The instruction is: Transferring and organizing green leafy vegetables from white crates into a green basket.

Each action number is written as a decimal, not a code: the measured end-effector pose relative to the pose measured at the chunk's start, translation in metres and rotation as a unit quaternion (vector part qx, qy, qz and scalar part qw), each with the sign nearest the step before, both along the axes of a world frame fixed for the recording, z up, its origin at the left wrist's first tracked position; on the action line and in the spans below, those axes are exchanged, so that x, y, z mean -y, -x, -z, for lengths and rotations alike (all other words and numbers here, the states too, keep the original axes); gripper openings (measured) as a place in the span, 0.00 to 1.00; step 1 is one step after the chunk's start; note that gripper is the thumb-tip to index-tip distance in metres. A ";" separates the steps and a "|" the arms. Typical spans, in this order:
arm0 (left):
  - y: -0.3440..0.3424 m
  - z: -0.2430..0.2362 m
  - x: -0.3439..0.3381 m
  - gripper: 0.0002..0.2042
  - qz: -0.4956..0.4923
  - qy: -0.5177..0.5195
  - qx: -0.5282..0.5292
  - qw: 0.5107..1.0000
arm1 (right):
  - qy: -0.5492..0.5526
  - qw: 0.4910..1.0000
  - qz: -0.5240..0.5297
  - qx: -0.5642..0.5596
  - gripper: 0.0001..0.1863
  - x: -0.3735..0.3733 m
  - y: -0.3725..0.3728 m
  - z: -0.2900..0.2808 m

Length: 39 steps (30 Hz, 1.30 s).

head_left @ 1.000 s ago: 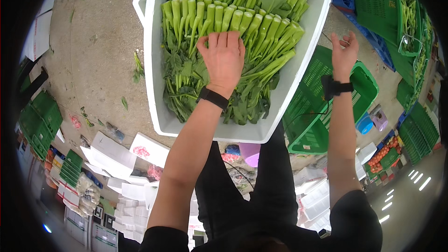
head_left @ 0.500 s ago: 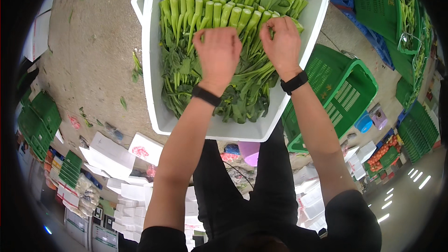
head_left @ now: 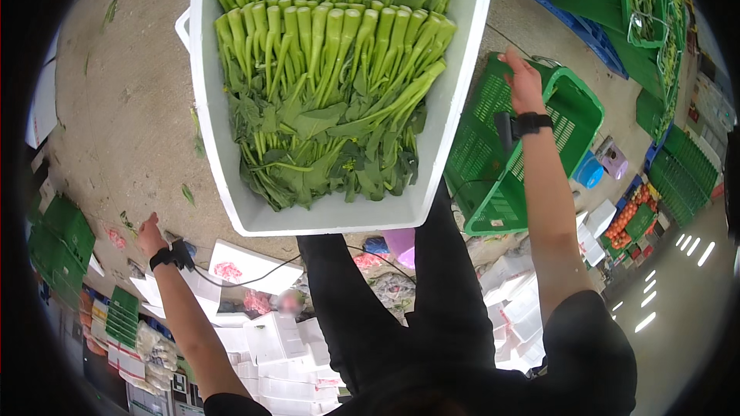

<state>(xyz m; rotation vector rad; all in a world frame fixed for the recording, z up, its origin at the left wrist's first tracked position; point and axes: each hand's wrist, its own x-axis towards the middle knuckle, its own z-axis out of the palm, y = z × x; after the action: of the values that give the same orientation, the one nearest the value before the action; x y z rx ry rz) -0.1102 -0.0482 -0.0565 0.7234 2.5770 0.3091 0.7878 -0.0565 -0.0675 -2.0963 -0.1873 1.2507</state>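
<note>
Both hands stand withdrawn from the leafy greens (head_left: 308, 119) since the earlier frame: my left hand (head_left: 149, 237) at near left over the floor (head_left: 139, 108), my right hand (head_left: 524, 86) at right over a green crate (head_left: 472, 135). Right fingers are loosely parted, pinching nothing visible; left finger spread (small in view) I cannot tell. Greens lie inside the white box (head_left: 339, 217), stems pointing far, presumably so cut ends align in rows.
</note>
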 end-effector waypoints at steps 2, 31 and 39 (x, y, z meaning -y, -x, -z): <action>0.005 0.006 0.007 0.15 0.026 -0.002 0.003 1.000 | -0.011 1.000 0.022 -0.007 0.25 0.002 0.014 0.003; -0.390 -0.077 -0.047 0.06 0.452 -0.190 0.045 0.870 | -0.215 0.881 -0.220 0.359 0.17 -0.007 0.181 -0.063; -0.541 -0.056 -0.031 0.07 0.480 -0.182 0.198 0.835 | -0.065 0.900 -0.207 0.378 0.09 -0.037 0.182 -0.025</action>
<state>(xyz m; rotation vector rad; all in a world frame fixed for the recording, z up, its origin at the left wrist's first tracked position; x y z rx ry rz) 0.4310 -0.0168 -0.0004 1.7514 1.5051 0.5323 0.6062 -0.0197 -0.0420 -2.3904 -1.0769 0.5315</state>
